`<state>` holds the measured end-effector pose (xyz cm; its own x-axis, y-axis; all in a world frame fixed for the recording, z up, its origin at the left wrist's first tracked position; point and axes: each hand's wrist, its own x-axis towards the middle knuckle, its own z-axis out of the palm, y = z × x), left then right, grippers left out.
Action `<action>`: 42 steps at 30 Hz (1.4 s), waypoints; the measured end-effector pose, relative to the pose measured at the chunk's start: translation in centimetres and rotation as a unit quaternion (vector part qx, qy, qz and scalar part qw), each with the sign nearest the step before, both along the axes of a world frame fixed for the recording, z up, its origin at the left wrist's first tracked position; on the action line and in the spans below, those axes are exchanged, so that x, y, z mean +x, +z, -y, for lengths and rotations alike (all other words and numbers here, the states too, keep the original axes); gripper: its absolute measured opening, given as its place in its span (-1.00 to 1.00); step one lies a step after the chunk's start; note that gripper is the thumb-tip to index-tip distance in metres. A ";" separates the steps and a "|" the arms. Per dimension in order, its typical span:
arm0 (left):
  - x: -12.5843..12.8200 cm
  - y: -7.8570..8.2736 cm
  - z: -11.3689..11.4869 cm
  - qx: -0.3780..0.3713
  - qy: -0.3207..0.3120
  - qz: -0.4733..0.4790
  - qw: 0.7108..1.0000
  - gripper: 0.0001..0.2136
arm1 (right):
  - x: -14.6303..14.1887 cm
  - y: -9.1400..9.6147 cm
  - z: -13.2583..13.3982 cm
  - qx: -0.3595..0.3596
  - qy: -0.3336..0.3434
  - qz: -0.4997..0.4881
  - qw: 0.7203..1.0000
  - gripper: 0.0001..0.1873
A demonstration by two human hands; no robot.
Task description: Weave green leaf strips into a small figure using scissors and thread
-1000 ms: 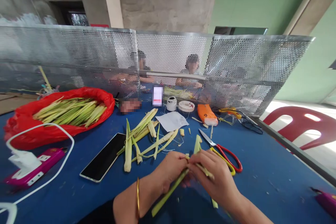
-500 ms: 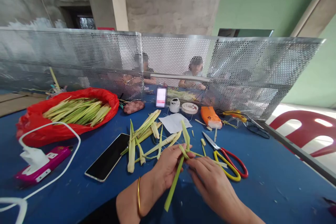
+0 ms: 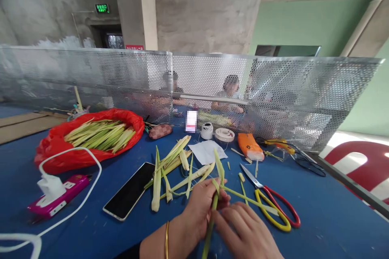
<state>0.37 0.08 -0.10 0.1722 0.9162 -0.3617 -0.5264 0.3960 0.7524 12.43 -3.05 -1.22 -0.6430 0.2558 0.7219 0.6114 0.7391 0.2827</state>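
My left hand (image 3: 199, 208) is closed round a green leaf strip (image 3: 212, 218) that stands nearly upright, its top (image 3: 219, 166) poking above my fingers and a thin strand (image 3: 243, 196) running off to the right. Just below and right of it, my right hand (image 3: 246, 232) has its fingers curled against the same strip. A gold bangle (image 3: 167, 239) circles my left wrist. Several loose leaf strips (image 3: 173, 166) lie on the blue table (image 3: 319, 210) beyond my hands.
Red and yellow scissors (image 3: 273, 206) lie right of my hands, a phone (image 3: 130, 190) to the left. A red bag of leaves (image 3: 91, 139), pink power strip (image 3: 59, 198), tape rolls (image 3: 224, 134), an orange tool (image 3: 249, 146) and a perforated metal screen (image 3: 273, 89) with people behind it lie beyond.
The leaf strip has swung from slanting to nearly upright between my hands. The view has tilted upward, so hands and table sit lower in the picture.
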 end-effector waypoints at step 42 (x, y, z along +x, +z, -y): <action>-1.4 1.6 -0.4 -0.142 -0.091 0.073 0.983 -0.78 | 3.7 1.9 -1.8 -0.112 0.024 -0.006 0.993 -0.71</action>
